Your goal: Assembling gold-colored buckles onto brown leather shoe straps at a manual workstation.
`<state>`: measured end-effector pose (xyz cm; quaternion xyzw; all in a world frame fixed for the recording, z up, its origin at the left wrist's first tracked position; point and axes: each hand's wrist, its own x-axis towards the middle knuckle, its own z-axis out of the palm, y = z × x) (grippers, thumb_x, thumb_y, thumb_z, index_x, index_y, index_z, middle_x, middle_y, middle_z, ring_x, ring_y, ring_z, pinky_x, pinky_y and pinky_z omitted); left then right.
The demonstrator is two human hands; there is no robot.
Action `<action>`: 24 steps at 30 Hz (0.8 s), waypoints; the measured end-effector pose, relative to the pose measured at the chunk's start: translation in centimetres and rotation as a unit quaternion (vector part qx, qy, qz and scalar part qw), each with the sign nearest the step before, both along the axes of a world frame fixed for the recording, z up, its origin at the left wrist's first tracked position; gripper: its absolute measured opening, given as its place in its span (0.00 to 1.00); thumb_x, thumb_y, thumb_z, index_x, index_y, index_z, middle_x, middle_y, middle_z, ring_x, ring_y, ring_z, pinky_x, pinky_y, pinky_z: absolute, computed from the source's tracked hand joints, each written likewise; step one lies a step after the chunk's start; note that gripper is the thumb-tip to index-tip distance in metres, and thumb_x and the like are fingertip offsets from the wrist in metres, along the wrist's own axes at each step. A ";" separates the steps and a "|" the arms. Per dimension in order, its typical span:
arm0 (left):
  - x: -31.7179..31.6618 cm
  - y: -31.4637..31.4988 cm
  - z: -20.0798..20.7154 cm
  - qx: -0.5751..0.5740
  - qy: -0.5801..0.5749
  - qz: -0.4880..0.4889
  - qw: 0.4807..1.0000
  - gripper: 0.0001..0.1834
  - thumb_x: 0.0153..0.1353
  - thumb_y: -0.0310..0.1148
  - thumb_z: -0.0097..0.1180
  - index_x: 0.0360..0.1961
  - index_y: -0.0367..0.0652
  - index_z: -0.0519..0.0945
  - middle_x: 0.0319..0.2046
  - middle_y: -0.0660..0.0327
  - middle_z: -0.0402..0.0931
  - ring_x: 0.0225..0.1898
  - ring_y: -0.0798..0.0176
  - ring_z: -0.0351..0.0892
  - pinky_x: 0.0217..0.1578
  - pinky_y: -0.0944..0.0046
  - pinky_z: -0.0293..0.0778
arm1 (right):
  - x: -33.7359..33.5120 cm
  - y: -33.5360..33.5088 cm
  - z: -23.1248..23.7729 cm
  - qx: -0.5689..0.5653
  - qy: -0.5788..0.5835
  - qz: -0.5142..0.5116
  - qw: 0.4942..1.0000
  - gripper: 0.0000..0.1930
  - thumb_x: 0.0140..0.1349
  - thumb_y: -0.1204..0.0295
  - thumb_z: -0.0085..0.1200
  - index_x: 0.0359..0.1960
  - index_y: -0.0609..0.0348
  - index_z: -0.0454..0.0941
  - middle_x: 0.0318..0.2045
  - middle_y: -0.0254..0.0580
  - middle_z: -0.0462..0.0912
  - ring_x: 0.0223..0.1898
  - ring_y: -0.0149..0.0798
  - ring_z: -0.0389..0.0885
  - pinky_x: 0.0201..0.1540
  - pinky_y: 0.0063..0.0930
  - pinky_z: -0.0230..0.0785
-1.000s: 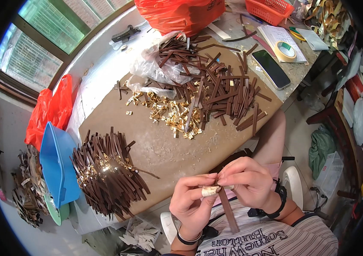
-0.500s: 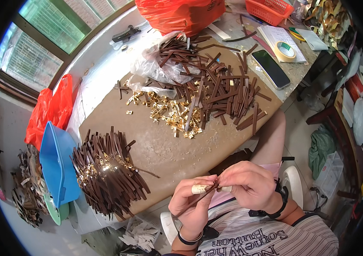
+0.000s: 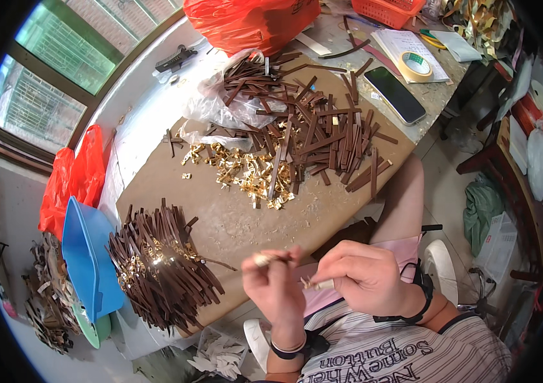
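Over the table's near edge, my left hand (image 3: pixel 273 287) is raised and smeared by motion. Its fingers are curled, and a blurred dark brown strip (image 3: pixel 279 256) shows at the fingertips. Just to the right, my right hand (image 3: pixel 366 279) pinches a small brownish piece (image 3: pixel 306 279), too small to make out. The two hands are apart, and each has a pale wrap on a finger. Left of them lies a thick bundle of brown strips with gold clasps (image 3: pixel 163 265). Beyond my hands is a pile of gold metal clasps (image 3: pixel 252 175), beside many loose brown strips (image 3: pixel 338 140).
A brown board (image 3: pixel 271 233) covers the table's middle. A clear plastic bag (image 3: pixel 201 105) and a red bag (image 3: pixel 252 22) stand far back. At right are a phone (image 3: pixel 395 96), a tape roll (image 3: pixel 415 66) and a notebook (image 3: pixel 391 41). A blue bin (image 3: pixel 96 268) is at left.
My hands were together on a brown strip and are now apart. The left has moved up and left; the right has shifted slightly left. The whole view has shifted a little.
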<state>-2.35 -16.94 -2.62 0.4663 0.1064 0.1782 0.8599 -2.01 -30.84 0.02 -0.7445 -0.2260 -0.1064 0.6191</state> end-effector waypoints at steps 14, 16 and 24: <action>-1.4 -0.3 1.5 0.015 0.001 -0.080 0.997 0.07 0.60 0.24 0.53 0.38 0.34 0.72 0.34 0.49 0.79 0.37 0.56 0.81 0.40 0.63 0.78 | 0.4 0.5 -0.4 0.036 -0.003 -0.037 0.999 0.10 0.48 0.89 0.57 0.28 0.61 0.82 0.32 0.42 0.79 0.32 0.34 0.79 0.32 0.22 0.72; -1.5 -0.3 1.5 0.010 -0.002 -0.086 0.996 0.07 0.60 0.24 0.53 0.38 0.34 0.72 0.35 0.49 0.79 0.37 0.55 0.81 0.41 0.63 0.77 | 0.3 0.4 -0.5 0.047 -0.004 -0.043 0.998 0.09 0.48 0.88 0.57 0.28 0.61 0.82 0.32 0.41 0.79 0.31 0.34 0.79 0.32 0.22 0.72; -1.8 0.0 0.9 -0.016 -0.031 -0.099 0.994 0.09 0.58 0.21 0.55 0.39 0.32 0.71 0.36 0.42 0.78 0.41 0.48 0.80 0.43 0.55 0.78 | 0.1 0.4 -0.3 0.052 -0.001 -0.052 0.997 0.09 0.49 0.88 0.56 0.28 0.61 0.81 0.31 0.41 0.79 0.30 0.34 0.79 0.32 0.21 0.72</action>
